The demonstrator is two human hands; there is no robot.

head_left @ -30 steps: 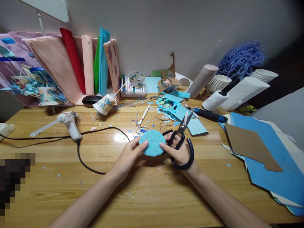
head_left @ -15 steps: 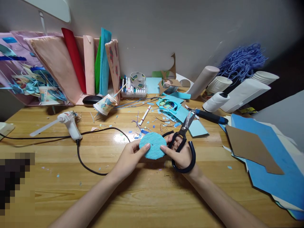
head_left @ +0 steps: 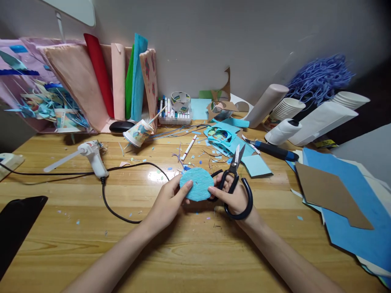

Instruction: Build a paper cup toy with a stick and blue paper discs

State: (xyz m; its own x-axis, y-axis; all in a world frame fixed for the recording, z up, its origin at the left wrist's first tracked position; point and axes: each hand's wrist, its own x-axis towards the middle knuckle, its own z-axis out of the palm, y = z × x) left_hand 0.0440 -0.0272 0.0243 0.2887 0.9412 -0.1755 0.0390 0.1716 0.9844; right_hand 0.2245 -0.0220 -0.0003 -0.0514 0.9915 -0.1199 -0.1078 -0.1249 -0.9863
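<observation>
Wooden desk (head_left: 189,252) against grey wall, both hands pinching blue paper disc (head_left: 196,184), right hand (head_left: 233,198) gripping scissors (head_left: 235,179).

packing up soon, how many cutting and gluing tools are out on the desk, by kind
scissors: 1, in the right hand
utility knife: 1
glue gun: 1
total: 3

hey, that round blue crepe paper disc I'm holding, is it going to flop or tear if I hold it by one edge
The blue disc looks thin and crinkled, so it would probably sag from one edge. Both the left hand and right hand pinch it at opposite sides. It likely weighs almost nothing, and may tear easily near the scissors.
</observation>
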